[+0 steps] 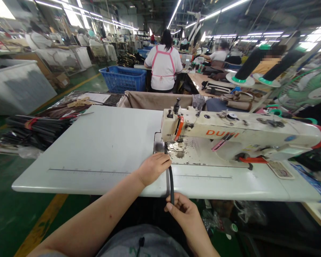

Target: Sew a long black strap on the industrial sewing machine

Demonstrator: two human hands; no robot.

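A narrow dark strip [171, 180] runs from the needle area of a white sewing machine [198, 123] down over the table's front edge. My left hand [155, 167] lies close in front of the presser foot, its fingers closed on the strip and pressing it to the tabletop. Lower down, just past the front edge, my right hand [182, 210] pinches the strip's near end between thumb and fingers. Between the two hands the strip bows slightly to the right. The needle and the far end of the strip are too small or hidden to make out.
The white sewing table [96, 142] has a printed ruler along its front. Bundles of black strips [40, 128] are piled left of it. Behind stand a beige fabric bin [157, 100] and a blue basket [124, 80]. A person in a pink apron [163, 66] sits ahead. A fan [310, 89] is at right.
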